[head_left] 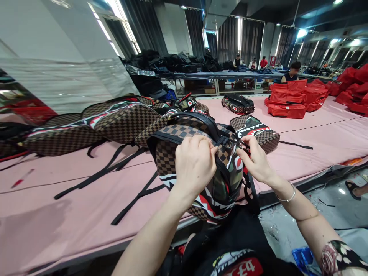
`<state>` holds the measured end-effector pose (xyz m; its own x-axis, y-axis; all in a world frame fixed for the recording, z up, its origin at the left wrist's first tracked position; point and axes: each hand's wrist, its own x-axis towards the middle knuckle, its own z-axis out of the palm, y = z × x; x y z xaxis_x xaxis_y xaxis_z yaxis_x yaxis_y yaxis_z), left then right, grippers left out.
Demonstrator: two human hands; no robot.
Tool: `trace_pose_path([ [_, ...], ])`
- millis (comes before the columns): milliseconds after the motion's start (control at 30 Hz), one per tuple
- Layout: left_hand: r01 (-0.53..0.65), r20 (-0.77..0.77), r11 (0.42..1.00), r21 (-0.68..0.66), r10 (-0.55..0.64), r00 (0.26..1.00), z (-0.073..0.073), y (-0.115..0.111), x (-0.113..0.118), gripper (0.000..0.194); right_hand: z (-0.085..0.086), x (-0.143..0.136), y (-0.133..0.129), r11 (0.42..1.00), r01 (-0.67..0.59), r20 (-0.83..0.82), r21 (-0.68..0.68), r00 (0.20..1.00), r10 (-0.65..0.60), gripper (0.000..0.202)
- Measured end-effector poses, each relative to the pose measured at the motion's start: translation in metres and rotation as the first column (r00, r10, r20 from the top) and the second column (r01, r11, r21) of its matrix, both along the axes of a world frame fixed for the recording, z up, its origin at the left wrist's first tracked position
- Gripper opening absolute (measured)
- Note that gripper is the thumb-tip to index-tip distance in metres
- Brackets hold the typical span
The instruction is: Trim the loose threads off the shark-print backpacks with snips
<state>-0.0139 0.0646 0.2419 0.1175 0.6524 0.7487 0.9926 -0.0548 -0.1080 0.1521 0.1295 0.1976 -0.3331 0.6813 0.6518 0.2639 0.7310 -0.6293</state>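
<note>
A brown checked backpack (166,157) with camouflage patches and a printed shark mouth stands at the near edge of the pink-covered table. My left hand (195,163) is closed on its upper edge, beside a black buckle (222,141) and the black carry handle (208,123). The fingertips of my right hand (255,159) pinch a small dark piece with metal on it, which looks like a zipper pull, at the right of the top opening. Just what lies under the left fingers is hidden.
More checked backpacks (126,120) lie along the left of the pink table (83,214), their black straps (97,180) trailing. A checked shark-print bag piece (258,132) rests behind my right hand. Red bags (287,99) are stacked at the back right, near a seated person (293,72).
</note>
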Motion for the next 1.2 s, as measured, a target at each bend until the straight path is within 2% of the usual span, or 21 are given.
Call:
trace_pose_path([
  [100, 0.059, 0.186, 0.998, 0.026, -0.063, 0.981, -0.005, 0.007, -0.007, 0.014, 0.001, 0.002, -0.003, 0.998, -0.014, 0.032, 0.058, 0.999, 0.012, 0.021],
  [200, 0.108, 0.282, 0.992, 0.060, -0.120, 0.952, -0.008, 0.009, -0.011, 0.016, 0.000, 0.002, -0.003, 0.998, -0.034, 0.091, 0.060, 0.995, 0.028, 0.022],
  [300, 0.121, 0.319, 0.987, 0.101, -0.147, 0.936, -0.011, 0.009, -0.008, 0.015, 0.001, 0.001, -0.005, 0.994, 0.025, 0.129, 0.111, 0.991, -0.039, 0.025],
  [433, 0.121, 0.350, 0.982, 0.142, -0.164, 0.922, -0.012, 0.008, -0.003, 0.015, 0.005, 0.000, -0.008, 0.961, 0.115, 0.204, 0.252, 0.964, -0.169, 0.021],
  [667, 0.117, 0.336, 0.981, 0.155, -0.164, 0.928, -0.014, 0.005, 0.000, 0.014, 0.012, -0.004, -0.016, 0.915, 0.157, 0.283, 0.372, 0.920, -0.273, 0.023],
  [800, 0.136, 0.307, 0.979, 0.149, -0.177, 0.935, -0.015, 0.004, 0.002, 0.012, 0.016, -0.006, -0.018, 0.905, 0.119, 0.286, 0.408, 0.925, -0.251, 0.021],
  [867, 0.196, 0.318, 0.964, 0.179, -0.245, 0.916, -0.013, 0.000, 0.002, 0.010, 0.017, -0.006, -0.016, 0.924, 0.085, 0.273, 0.373, 0.941, -0.197, 0.020],
  [933, 0.278, 0.344, 0.928, 0.247, -0.353, 0.870, -0.011, -0.006, -0.002, 0.009, 0.015, -0.004, -0.013, 0.960, 0.044, 0.204, 0.278, 0.973, -0.103, 0.018],
  [1000, 0.294, 0.361, 0.889, 0.351, -0.419, 0.833, -0.011, -0.012, -0.015, 0.009, 0.008, 0.000, -0.009, 0.987, -0.007, 0.057, 0.163, 0.998, -0.002, 0.017],
  [1033, 0.259, 0.372, 0.878, 0.402, -0.415, 0.830, -0.014, -0.014, -0.026, 0.010, 0.001, 0.003, -0.008, 0.994, -0.032, -0.029, 0.107, 0.999, 0.035, 0.017],
  [1133, 0.006, 0.494, 0.859, 0.512, -0.300, 0.816, -0.035, -0.014, -0.080, 0.019, -0.036, 0.013, -0.006, 0.995, -0.077, -0.249, -0.065, 0.967, 0.058, 0.019],
  [1167, -0.113, 0.568, 0.840, 0.531, -0.254, 0.783, -0.047, -0.013, -0.103, 0.021, -0.054, 0.015, -0.006, 0.989, -0.077, -0.308, -0.129, 0.951, 0.034, 0.020],
  [1200, -0.229, 0.669, 0.831, 0.507, -0.212, 0.712, -0.061, -0.011, -0.126, 0.019, -0.073, 0.017, -0.006, 0.972, -0.091, -0.353, -0.215, 0.936, 0.009, 0.023],
])
